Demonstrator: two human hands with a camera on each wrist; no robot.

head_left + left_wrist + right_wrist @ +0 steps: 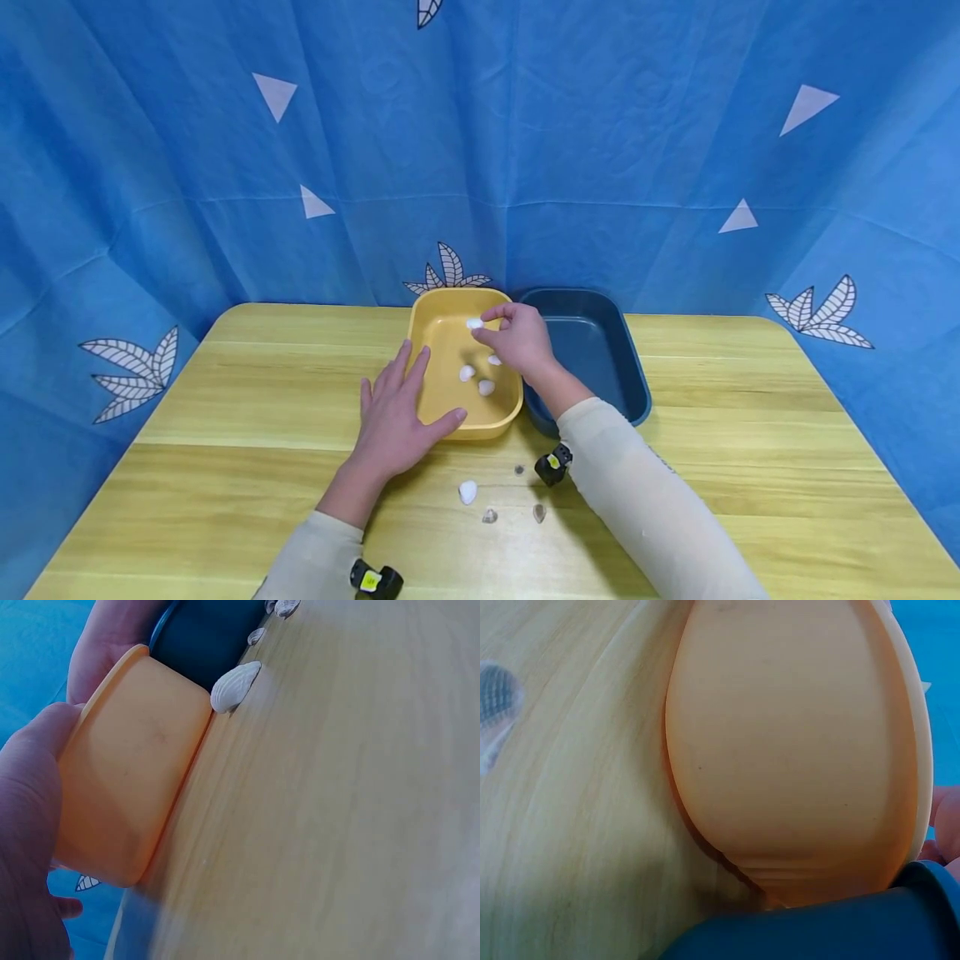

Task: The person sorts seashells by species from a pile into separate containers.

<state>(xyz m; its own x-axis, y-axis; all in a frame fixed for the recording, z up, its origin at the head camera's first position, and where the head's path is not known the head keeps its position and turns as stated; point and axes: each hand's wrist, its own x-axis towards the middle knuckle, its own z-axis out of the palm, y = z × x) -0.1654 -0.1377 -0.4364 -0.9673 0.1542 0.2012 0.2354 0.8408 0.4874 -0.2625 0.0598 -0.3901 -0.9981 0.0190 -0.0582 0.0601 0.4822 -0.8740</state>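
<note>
My right hand (pixel 521 337) reaches over the yellow bin (pixel 442 429) and pinches a white seashell (pixel 474 323) between thumb and forefinger, near the far end. Lower in the bin lie more white shells (pixel 467 373), apart from one another. At the bin's near left corner is my left hand (pixel 397 425), its fingers straight along the left side and its thumb at the front rim. In the left wrist view, that thumb (pixel 52 731) lies against the bin's outer wall. The right wrist view shows mostly the bin's outside (pixel 795 742); the pinched shell is hidden there.
A dark blue bin (pixel 592 358) stands against the yellow bin's right side, under my right forearm. In front, a white shell (pixel 468 492) and several small brownish shells (pixel 539 512) lie on the wooden table (pixel 247 392). A blue curtain (pixel 600 150) hangs behind.
</note>
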